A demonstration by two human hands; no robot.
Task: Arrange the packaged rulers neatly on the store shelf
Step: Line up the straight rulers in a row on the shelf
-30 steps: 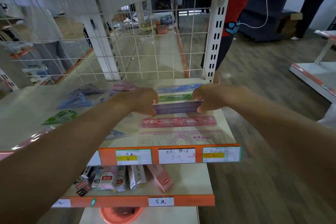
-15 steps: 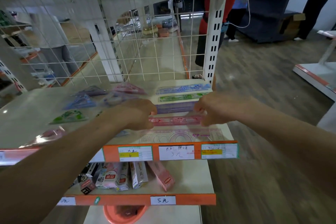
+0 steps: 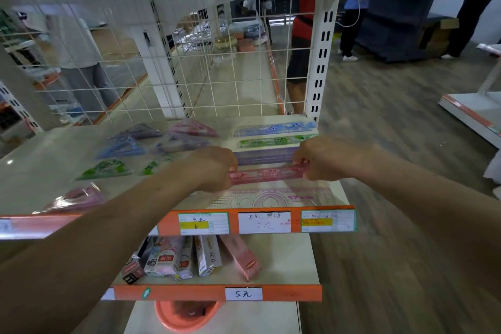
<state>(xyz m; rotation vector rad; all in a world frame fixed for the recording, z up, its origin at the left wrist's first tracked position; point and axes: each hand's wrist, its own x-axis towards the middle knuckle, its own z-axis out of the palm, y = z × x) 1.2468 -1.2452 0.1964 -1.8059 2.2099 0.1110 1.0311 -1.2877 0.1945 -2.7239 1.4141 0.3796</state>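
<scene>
Currently the pink packaged ruler [image 3: 267,174] is being gripped at centre frame, the left hand [image 3: 214,168] and right hand [image 3: 322,160] each curled round an end, seemingly so it is being squared parallel to the purple ruler [image 3: 264,157] just above on the shelf [image 3: 40,171]

I've got my left hand [image 3: 214,168] gripping the left end of one ruler [image 3: 267,174] and my right hand [image 3: 322,161] pinching its right end, at the right side of the shelf [image 3: 40,171]. Behind it, three more rulers [image 3: 273,141] line up toward the wire grid [image 3: 189,76]. In front lies the stencil ruler [image 3: 271,198], just behind the price strip [image 3: 264,222]. Set-square packs [image 3: 122,145] are spread to the left, and boxes [image 3: 189,255] sit on the shelf below [image 3: 284,260].
</scene>
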